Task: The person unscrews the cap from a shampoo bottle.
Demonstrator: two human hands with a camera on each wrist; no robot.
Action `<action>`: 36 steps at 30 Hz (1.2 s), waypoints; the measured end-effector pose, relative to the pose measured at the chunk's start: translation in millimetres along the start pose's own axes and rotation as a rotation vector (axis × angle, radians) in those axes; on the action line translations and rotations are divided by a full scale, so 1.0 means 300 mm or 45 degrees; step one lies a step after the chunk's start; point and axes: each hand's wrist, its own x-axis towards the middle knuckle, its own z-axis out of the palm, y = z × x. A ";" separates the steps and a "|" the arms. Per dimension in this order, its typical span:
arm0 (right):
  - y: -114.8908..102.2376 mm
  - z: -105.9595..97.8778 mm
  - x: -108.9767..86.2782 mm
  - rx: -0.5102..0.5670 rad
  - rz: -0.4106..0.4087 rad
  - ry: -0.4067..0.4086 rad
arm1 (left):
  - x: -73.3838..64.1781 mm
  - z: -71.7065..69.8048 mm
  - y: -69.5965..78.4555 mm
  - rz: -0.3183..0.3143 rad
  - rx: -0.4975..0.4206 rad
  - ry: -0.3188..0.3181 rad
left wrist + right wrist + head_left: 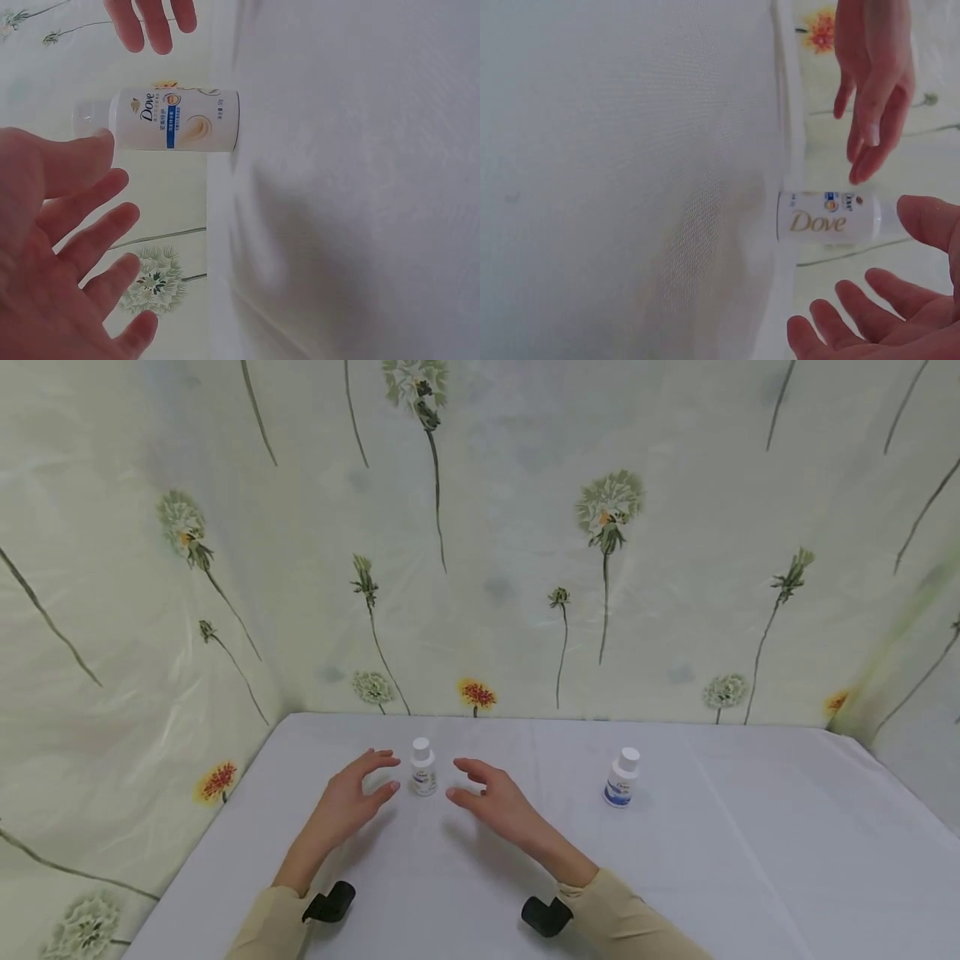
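Observation:
A small white Dove bottle (pixel 423 772) with a white cap stands upright on the white-covered table, between the two hands. To its left, my left hand (pixel 351 797) hovers with fingers spread and slightly bent, apart from the bottle. My right hand (pixel 498 800) mirrors it on the other side, thumb and fingers parted, holding nothing. In the left wrist view the Dove bottle (pixel 176 120) shows its blue label stripe beyond the left thumb. The right wrist view has the gold lettering of the Dove bottle (pixel 829 217) facing it, near the right thumb.
A second small white bottle (pixel 622 778) with a blue-marked label stands farther right on the table (pixel 750 860). Curtains (pixel 510 527) printed with dandelions hang behind the table and along both sides. Each sleeve carries a black wrist camera (pixel 330 903).

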 end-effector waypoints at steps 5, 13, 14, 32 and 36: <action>-0.005 0.011 0.015 0.011 0.002 0.010 | 0.018 -0.002 -0.001 -0.037 -0.052 -0.052; -0.004 0.021 0.041 0.046 0.046 0.024 | 0.039 -0.016 -0.002 -0.033 -0.091 -0.006; -0.003 0.022 0.044 0.046 0.049 0.025 | 0.040 -0.017 -0.001 -0.034 -0.097 -0.001; 0.003 0.043 0.083 0.055 0.045 0.065 | 0.080 0.009 0.029 -0.008 -0.166 0.003; 0.010 0.053 0.097 0.073 0.055 0.053 | 0.090 0.008 0.036 0.001 -0.187 -0.006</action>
